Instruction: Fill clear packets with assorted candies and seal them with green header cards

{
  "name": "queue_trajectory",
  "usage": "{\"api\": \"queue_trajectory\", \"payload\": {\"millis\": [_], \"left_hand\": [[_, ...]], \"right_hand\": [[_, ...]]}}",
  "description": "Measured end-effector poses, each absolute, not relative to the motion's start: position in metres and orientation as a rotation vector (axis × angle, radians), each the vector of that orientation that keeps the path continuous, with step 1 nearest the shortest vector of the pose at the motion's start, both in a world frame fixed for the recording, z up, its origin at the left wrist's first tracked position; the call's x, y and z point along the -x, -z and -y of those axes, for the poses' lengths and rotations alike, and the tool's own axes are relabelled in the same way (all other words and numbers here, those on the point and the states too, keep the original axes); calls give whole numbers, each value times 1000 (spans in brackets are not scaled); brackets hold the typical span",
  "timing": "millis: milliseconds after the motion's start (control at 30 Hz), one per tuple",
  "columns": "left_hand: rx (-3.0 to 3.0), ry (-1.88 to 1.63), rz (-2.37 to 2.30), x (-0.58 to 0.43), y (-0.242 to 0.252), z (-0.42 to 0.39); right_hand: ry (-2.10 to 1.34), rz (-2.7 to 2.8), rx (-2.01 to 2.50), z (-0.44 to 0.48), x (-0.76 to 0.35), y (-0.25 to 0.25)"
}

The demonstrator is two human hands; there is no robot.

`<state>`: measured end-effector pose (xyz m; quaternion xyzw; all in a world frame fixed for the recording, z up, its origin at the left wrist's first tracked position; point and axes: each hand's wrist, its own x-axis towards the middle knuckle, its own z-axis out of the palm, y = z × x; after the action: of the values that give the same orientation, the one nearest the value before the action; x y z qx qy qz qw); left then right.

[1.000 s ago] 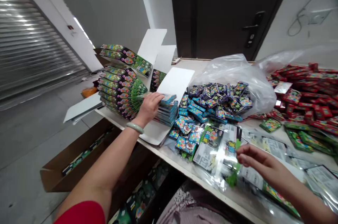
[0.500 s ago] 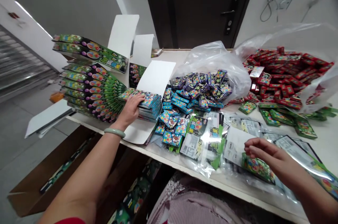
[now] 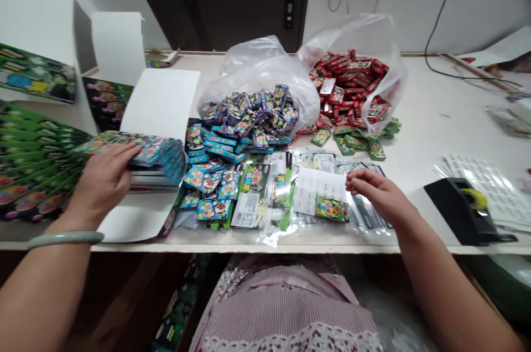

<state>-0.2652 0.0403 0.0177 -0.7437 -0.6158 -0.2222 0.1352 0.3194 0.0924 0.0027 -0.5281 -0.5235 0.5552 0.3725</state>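
My left hand [image 3: 105, 172], with a pale green bangle at the wrist, lies over a fanned stack of printed cards [image 3: 160, 155]. Its fingers are on the top, with the thumb down the side. My right hand [image 3: 375, 189] hovers by the right edge of a white printed sheet [image 3: 309, 186], fingers curled together at the tips; whatever is between them is hidden. A small green box [image 3: 332, 208] lies on the sheet's lower part. Left of it are clear bags with printed inserts [image 3: 251, 197] and a heap of small blue boxes [image 3: 213, 208].
Behind are plastic bags spilling purple boxes [image 3: 253, 114] and red boxes [image 3: 352, 81], with loose green boxes [image 3: 352, 141] in front. A black tape dispenser [image 3: 460, 211] stands at the right on the white table [image 3: 431, 136]. White card flaps [image 3: 160, 100] rise at the left.
The view has swung right, bringing the tape dispenser into sight. My left hand stays on the card stack. My right hand stays near the white sheet, now uncovering more of the green box.
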Motion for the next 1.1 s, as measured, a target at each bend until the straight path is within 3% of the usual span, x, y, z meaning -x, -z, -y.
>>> {"api": "queue_trajectory", "payload": {"millis": [200,467,600,733,1100], "left_hand": [[2118,683,1843,259,-18,-34],[2039,576,1964,256,-11,-21],[2030,606,1990,253,-12,-18],[1990,674,1988,251,-10,-17],[1633,891,2068,209,14,33]], "right_hand": [[-1401,1501,1392,-96,-292,-6],[-1469,2115,655,-133,-81,-41],[-1148,2386,707,-153,31,-51],[-1040,2505,763,-173,105,-51],[-872,3015,560,-163,139,-53]]}}
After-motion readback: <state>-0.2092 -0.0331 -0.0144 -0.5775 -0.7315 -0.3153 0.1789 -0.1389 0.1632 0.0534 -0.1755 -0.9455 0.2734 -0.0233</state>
